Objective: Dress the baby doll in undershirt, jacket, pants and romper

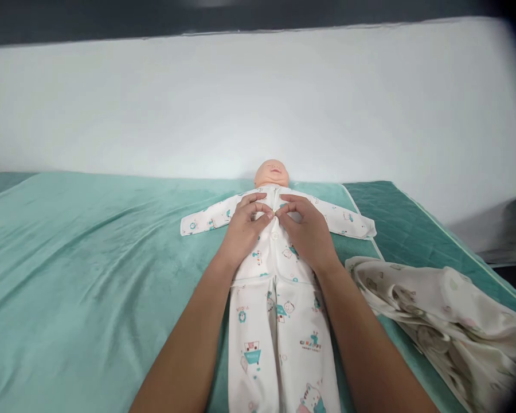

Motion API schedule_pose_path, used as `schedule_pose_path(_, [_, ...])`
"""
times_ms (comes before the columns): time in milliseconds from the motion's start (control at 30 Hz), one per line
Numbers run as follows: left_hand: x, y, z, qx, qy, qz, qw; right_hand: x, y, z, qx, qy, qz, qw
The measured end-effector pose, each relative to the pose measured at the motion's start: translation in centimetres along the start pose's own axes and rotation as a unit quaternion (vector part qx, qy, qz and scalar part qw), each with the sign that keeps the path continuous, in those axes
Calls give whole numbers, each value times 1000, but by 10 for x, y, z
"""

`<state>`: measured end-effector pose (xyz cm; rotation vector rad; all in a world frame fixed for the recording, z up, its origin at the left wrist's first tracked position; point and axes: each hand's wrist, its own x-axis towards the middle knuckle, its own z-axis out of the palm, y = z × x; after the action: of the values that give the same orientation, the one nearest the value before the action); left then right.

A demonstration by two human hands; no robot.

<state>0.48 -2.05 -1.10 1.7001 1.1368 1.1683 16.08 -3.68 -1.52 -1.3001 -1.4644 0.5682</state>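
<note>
Left hand [250, 222] and right hand [304, 226], thumb and forefinger of each pinched on the shirt [263, 265] front, tips nearly meeting. Beyond them, the doll [272, 172] lies with its head out of the collar; nearer, the pants [258, 327] lie straight. The button [274, 236] just below the fingertips appears fastened; the pinched spot, apparently unfinished, is hidden. The pant ends are cut off.

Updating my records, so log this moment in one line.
left hand: pinching shirt front; right hand: same; doll: face-up; patterned cloth: right side

Blurred lettering [310, 344] on the white trousers [293, 358] resembles "GIRAFF".
</note>
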Motion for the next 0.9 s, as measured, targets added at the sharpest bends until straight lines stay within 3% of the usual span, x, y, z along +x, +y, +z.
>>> schedule_pose_path(200, [1,-1,-5,-4,-20,6,1000,0,2,-1,34,-4,29,999])
schedule_pose_path(433, [0,-1,-4,-16,-11,15,1000,0,5,-2,52,-8,-4,999])
schedule_pose_path(667, [0,-3,-3,-9,-8,31,999,-3,2,-9,35,-68,-4,997])
schedule_pose_path(800, [-1,-3,-2,4,-6,42,999,-3,3,-10,26,-66,-15,997])
schedule_pose_path(900, [-4,2,-5,-1,8,44,999,-4,4,-11,61,-56,26,996])
